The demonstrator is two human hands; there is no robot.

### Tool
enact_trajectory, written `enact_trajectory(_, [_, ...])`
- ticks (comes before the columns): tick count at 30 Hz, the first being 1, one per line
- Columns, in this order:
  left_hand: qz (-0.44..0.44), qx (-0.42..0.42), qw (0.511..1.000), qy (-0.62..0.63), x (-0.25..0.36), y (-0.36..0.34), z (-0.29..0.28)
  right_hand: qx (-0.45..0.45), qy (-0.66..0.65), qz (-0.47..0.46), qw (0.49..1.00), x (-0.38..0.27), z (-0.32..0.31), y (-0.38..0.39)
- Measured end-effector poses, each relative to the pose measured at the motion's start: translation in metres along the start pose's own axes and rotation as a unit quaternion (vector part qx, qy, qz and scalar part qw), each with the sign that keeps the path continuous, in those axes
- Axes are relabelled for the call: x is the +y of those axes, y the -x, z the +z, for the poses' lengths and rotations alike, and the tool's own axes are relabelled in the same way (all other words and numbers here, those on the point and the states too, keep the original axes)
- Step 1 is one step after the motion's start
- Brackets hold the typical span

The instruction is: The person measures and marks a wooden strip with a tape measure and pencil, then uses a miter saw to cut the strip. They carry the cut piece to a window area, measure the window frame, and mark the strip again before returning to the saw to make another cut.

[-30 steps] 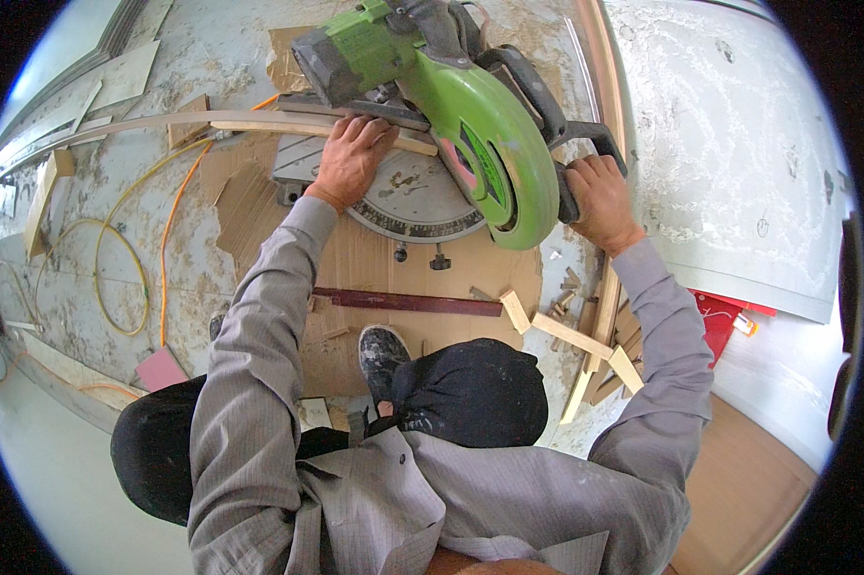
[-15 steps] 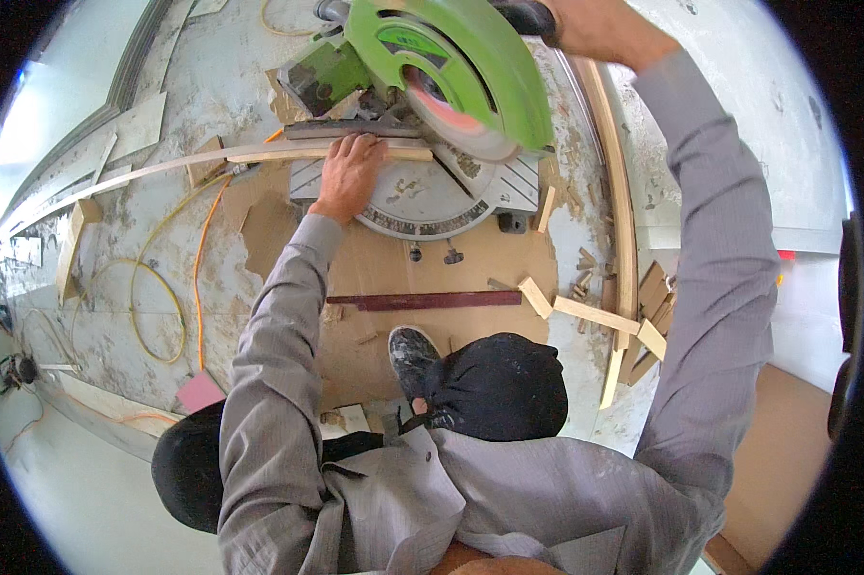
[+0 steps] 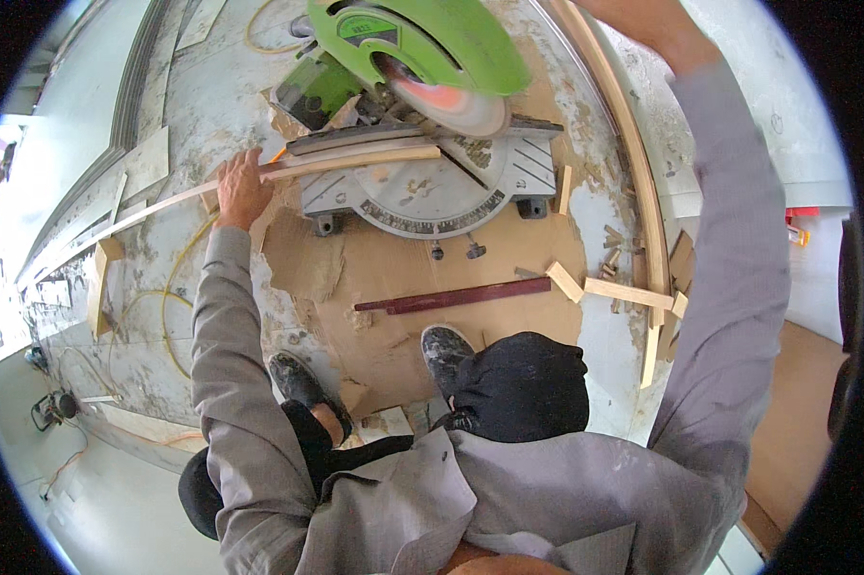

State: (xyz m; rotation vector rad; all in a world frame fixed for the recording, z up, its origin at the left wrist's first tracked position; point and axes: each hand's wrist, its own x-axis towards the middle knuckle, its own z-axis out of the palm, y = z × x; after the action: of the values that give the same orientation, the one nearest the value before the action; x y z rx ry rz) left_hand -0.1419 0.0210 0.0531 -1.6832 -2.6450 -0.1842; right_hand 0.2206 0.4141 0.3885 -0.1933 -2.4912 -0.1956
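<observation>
A long, pale wood strip (image 3: 355,161) lies along the fence of a green miter saw (image 3: 460,48), its right end on the saw's grey base (image 3: 422,213). My left hand (image 3: 242,190) is closed round this strip, left of the base. The saw head is raised, and its round blade (image 3: 465,110) looks blurred above the slot, clear of the strip's end. At the top edge shows part of my right hand (image 3: 633,17), up beside the saw head. Its fingers lie outside the picture, so what they hold is hidden.
Cardboard (image 3: 355,264) lies under the saw. A dark red strip (image 3: 460,295) and pale offcuts (image 3: 628,292) rest near my feet. Long boards (image 3: 633,163) run along the right. A yellow hose (image 3: 166,297) curls on the left, near a wooden block (image 3: 101,287).
My left hand has slid left along the strip, away from the blade. The saw head has risen, and my right hand has moved up, mostly out of the picture.
</observation>
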Motion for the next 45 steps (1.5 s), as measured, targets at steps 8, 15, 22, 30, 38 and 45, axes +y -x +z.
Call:
enact_trajectory(8, [0.088, -0.198, 0.976, -0.007, -0.038, 0.003, -0.021, -0.248, -0.218, 0.286, 0.900, -0.115, 0.006, 0.254])
enact_trajectory(15, [0.117, -0.114, 0.985, -0.054, -0.013, 0.031, -0.064, -0.290, -0.437, 0.404, 0.749, -0.259, 0.081, 0.348])
enact_trajectory(22, [0.137, -0.048, 0.987, -0.073, -0.014, 0.063, -0.073, -0.323, -0.533, 0.378, 0.684, -0.318, 0.127, 0.325])
enact_trajectory(30, [0.172, -0.107, 0.977, -0.064, -0.052, 0.105, -0.065, -0.388, -0.582, 0.337, 0.630, -0.333, 0.154, 0.288])
enact_trajectory(38, [0.298, -0.106, 0.949, 0.003, -0.049, 0.113, -0.106, -0.498, -0.521, 0.360, 0.592, -0.315, 0.165, 0.341])
enact_trajectory(45, [0.231, -0.040, 0.972, 0.016, -0.016, 0.123, -0.247, -0.501, -0.411, 0.309, 0.696, -0.232, 0.047, 0.316])
